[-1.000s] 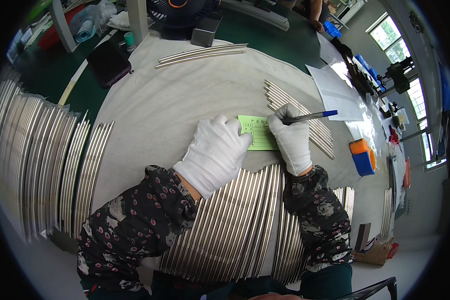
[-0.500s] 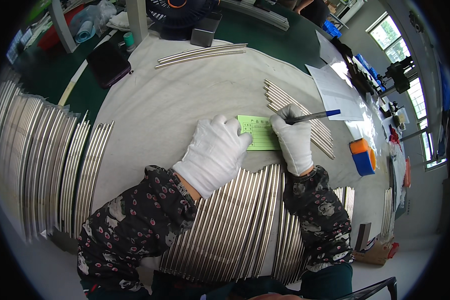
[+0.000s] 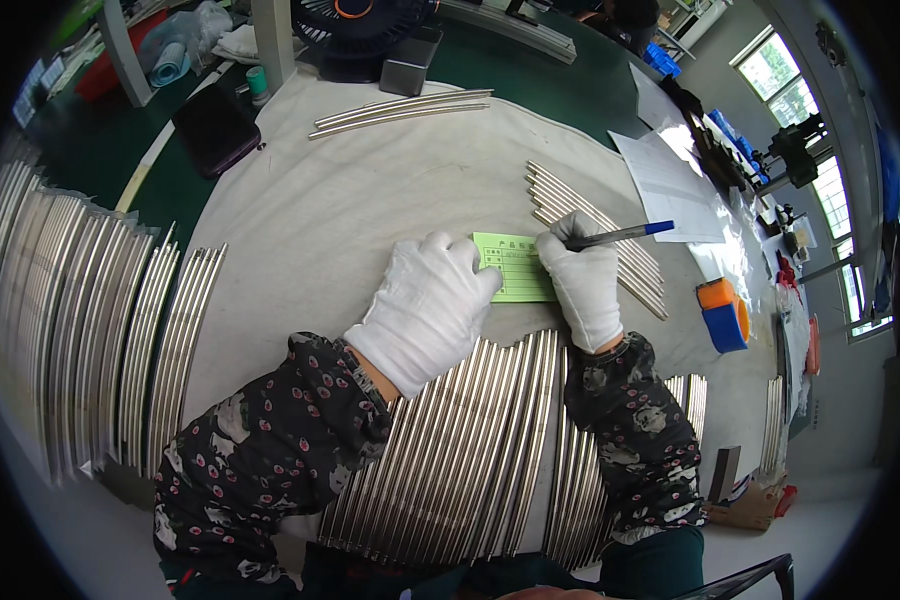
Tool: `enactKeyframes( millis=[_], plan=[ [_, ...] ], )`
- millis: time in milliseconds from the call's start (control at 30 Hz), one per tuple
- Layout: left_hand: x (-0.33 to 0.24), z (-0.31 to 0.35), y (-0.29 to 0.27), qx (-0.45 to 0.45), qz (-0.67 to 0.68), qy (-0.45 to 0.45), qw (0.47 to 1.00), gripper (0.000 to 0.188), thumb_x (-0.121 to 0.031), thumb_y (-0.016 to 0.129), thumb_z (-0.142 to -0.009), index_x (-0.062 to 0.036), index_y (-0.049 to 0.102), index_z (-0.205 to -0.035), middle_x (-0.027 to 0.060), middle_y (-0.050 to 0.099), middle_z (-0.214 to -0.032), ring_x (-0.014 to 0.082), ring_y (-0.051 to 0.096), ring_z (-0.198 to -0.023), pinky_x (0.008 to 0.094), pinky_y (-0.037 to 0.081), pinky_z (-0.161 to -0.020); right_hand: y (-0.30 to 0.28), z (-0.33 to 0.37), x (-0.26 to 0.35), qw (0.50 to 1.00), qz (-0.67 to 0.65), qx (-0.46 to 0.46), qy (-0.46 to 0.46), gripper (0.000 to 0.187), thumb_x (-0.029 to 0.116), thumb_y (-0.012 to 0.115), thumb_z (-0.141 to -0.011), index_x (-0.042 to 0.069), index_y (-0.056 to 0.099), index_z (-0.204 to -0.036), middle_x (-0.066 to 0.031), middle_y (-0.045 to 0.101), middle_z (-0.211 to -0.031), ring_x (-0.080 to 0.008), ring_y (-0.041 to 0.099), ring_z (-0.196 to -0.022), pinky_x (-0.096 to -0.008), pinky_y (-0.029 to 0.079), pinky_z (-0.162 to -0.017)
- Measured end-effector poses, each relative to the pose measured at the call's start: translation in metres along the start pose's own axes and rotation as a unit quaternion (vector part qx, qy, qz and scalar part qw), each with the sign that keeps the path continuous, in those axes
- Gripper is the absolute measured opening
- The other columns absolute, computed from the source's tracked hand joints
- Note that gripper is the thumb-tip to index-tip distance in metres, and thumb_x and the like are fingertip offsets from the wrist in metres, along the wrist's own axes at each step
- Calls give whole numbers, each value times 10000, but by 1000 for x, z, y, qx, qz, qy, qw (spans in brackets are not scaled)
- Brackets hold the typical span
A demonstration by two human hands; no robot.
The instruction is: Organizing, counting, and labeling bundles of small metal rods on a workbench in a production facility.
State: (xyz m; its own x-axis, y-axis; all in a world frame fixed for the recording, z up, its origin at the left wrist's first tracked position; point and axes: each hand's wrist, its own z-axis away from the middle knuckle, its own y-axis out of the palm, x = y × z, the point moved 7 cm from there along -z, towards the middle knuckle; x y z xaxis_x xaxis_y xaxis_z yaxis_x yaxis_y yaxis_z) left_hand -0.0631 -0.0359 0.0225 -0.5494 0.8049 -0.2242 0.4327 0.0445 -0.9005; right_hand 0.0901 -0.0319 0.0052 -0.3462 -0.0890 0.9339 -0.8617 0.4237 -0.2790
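A light cloth (image 3: pixel 320 200) with soft wrinkles covers the work surface under the green card (image 3: pixel 520 282), and a dark green tabletop (image 3: pixel 530 88) shows beyond the card, where a black fan (image 3: pixel 358 28) stands. Far to the right of the card are windows (image 3: pixel 775 72) in a grey wall; nearer the card on that side lie an orange-and-blue tape roll (image 3: pixel 727 322) and, farther out, white sheets (image 3: pixel 660 190). The card bears a printed heading and ruled rows, with faint marks in an upper row too small to read; print on the sheets is likewise illegible. The gloved left hand (image 3: pixel 422 310) rests at the card's left edge, fingers bent close together; whether it grips anything beneath, I cannot tell. The gloved right hand (image 3: pixel 584 287) pinches a blue-capped pen (image 3: pixel 625 235) over the card's right end. Metal rods (image 3: pixel 440 450) lie side by side between the card and the body, more rods (image 3: pixel 638 272) slant just right of it, and plastic-wrapped rods (image 3: pixel 70 320) lie far to its left.
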Motion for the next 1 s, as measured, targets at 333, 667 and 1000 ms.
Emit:
enactKeyframes(
  millis=[333,667,1000],
  plan=[
    [0,0,0,4,3,2,1000,207,-176,627,-710,-60,630,-882,67,539,-786,230,527,-764,374,438,-659,-2,-1,1,1000,-11,-17,-24,123,-29,537,-725,39,473,-646,38,437,-590,-31,362,-555,-195,337,-504],
    [0,0,-1,-10,3,3,1000,207,-177,632,-704,-58,632,-873,69,536,-784,233,524,-759,375,440,-648,-3,-1,2,1000,2,-12,6,130,-37,536,-724,40,468,-644,41,432,-582,-31,367,-551,-197,341,-501],
    [-1,0,-1,-8,-2,5,1000,197,-179,627,-704,-71,636,-868,72,535,-789,235,526,-763,374,435,-640,12,8,19,999,-7,25,-38,145,-26,590,-710,39,483,-636,31,490,-586,-26,405,-540,-198,361,-498]
  ],
)
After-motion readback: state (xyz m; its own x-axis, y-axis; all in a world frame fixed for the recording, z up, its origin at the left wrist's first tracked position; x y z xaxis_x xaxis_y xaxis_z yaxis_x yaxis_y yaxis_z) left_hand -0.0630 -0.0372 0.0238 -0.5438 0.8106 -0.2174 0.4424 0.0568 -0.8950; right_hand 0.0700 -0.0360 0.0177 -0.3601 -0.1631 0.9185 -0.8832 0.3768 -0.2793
